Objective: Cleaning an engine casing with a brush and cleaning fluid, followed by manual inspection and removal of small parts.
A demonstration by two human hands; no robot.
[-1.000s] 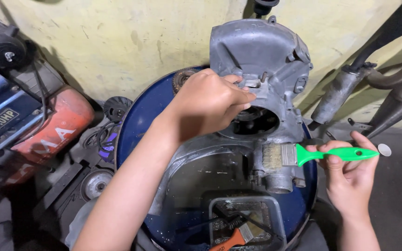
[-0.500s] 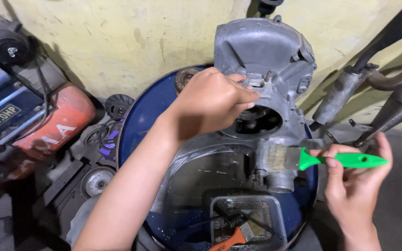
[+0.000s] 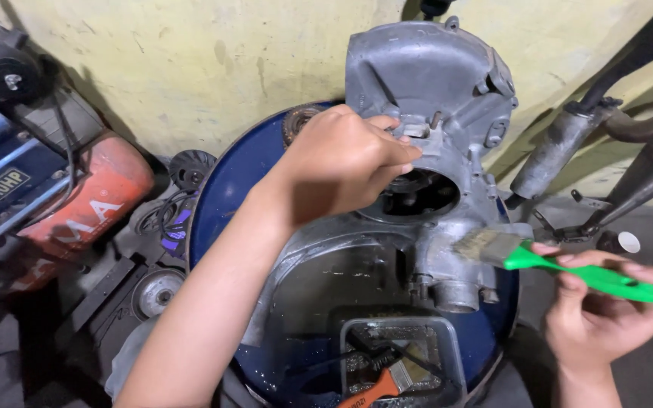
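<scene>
A grey metal engine casing stands tilted on a blue drum. My left hand grips the casing's upper rim near its round opening. My right hand holds a green-handled paintbrush, its bristles touching the casing's lower right side by a short pipe stub. A second brush with an orange handle lies in a small metal tray on the drum's near edge.
An orange and blue motor unit sits at the left, with round metal parts on the floor beside it. Exhaust pipes lean against the yellow wall at the right. A small white-capped item lies near them.
My right hand has drawn the green brush slightly right and down along the casing. My left hand keeps its grip on the casing.
</scene>
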